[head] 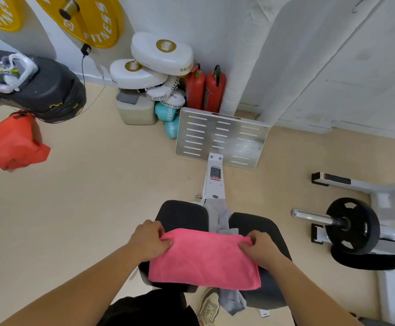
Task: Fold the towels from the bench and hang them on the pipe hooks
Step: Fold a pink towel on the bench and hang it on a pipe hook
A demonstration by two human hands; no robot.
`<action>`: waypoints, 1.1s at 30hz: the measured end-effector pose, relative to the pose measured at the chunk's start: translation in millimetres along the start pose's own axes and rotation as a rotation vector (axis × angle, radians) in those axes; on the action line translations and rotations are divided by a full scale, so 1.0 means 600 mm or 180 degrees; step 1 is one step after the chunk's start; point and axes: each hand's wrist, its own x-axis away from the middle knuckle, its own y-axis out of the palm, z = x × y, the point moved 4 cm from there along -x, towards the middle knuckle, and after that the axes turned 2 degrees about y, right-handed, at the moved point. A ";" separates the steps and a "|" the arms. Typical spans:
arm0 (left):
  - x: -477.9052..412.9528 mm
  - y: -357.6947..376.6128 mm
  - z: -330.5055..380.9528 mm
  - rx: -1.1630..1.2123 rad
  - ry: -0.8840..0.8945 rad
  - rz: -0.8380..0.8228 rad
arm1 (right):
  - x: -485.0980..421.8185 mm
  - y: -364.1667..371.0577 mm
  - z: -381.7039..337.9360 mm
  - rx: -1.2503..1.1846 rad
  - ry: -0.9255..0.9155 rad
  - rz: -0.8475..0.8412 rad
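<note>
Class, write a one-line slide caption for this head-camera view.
Both hands, left hand and right hand, pinch the far corners of a pink towel folded on a black bench.

A: Arms? Both forearms bare to the frame edge, no sleeves, no watch or rings on left hand [150, 241] or right hand [263, 249].

B: Clothing: black garment [144, 309] below; beige lace-up sneaker [208, 307].
</note>
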 end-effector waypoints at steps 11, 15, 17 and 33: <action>0.141 0.014 -0.048 0.1972 -0.0272 0.0214 | 0.134 -0.002 0.019 -0.1588 -0.0305 0.0108; 0.200 -0.008 -0.073 0.2114 -0.0217 0.0678 | 0.174 0.031 -0.005 -0.2095 -0.0333 -0.0335; 0.218 -0.025 -0.086 0.2300 -0.0219 0.0864 | 0.185 0.053 -0.028 -0.2012 -0.0406 -0.0357; 0.196 -0.018 0.009 0.1453 0.0411 0.1128 | 0.176 0.163 -0.144 -0.1874 -0.0506 -0.0274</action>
